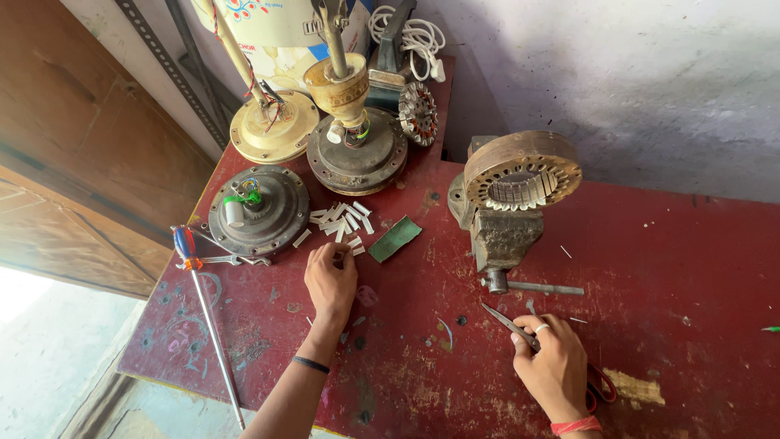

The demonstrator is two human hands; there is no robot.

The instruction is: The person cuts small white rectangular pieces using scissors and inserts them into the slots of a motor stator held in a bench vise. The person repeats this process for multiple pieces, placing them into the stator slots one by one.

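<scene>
The right hand (555,370), at five o'clock on the red tabletop (666,268), is closed around scissors (520,329) whose blades point toward eleven o'clock. The left hand (330,280), near centre, has its fingers curled onto small white paper strips (341,221) at its twelve o'clock. A green sheet (395,239) lies at the strips' three o'clock, a vise-held stator (520,175) beyond.

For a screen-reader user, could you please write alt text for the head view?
Seen from above on a red workbench, the left hand touches small white strips while the right hand holds scissors. A stator ring sits in a vise; three fan motors stand at the back.
</scene>
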